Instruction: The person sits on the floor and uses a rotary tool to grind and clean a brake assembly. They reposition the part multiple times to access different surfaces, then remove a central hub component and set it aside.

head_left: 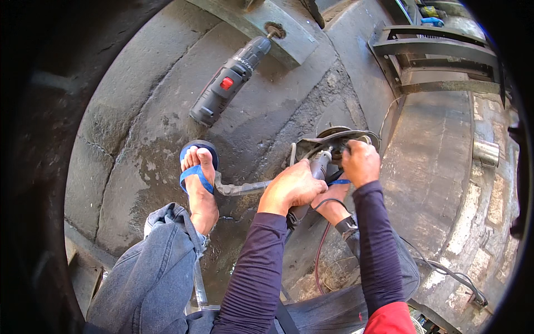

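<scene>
My left hand (289, 186) is wrapped round the grey body of a slim cylindrical power tool (319, 164), whose dark lower end extends below my fingers. The tool's tip points into a round metal assembly (334, 133) with a curved plate and a disc, lying near my right foot. My right hand (360, 162) is at the right side of this assembly with bent fingers pressed together beside the tip; what they grip is hidden. A bent grey metal bar (242, 189) runs between my feet, toward the assembly.
A black power tool with a red switch (222, 89) lies at upper left, its wire brush against a steel beam (233, 11). At right are black metal frames (439, 50), a metal cylinder (485, 152) and cables (456, 278). My sandalled left foot (200, 195) is on the cracked concrete.
</scene>
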Action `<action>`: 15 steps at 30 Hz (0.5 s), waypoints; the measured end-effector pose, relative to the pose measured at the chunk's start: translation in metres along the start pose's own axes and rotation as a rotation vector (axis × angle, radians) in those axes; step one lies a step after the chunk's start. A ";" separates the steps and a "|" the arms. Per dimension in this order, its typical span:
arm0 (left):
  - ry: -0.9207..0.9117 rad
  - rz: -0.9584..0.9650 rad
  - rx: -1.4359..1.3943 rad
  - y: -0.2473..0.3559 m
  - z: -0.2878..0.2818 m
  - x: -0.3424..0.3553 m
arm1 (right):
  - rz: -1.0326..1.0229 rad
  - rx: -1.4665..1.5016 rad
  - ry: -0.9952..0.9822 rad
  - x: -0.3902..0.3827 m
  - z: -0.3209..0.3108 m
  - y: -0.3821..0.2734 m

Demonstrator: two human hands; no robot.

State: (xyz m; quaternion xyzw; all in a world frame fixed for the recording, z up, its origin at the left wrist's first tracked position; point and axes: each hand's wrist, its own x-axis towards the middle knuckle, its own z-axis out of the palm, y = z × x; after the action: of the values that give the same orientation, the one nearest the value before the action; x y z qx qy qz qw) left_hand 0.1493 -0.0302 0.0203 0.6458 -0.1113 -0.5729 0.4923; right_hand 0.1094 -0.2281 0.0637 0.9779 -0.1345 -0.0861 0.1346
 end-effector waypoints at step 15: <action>-0.024 0.091 0.059 0.001 -0.006 -0.005 | -0.594 -0.166 -0.159 0.037 -0.050 0.035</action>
State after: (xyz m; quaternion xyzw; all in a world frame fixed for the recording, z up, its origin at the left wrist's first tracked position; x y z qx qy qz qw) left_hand 0.1537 -0.0239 0.0237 0.6475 -0.1631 -0.5540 0.4972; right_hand 0.1463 -0.2596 0.1164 0.9503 0.1546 -0.2084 0.1720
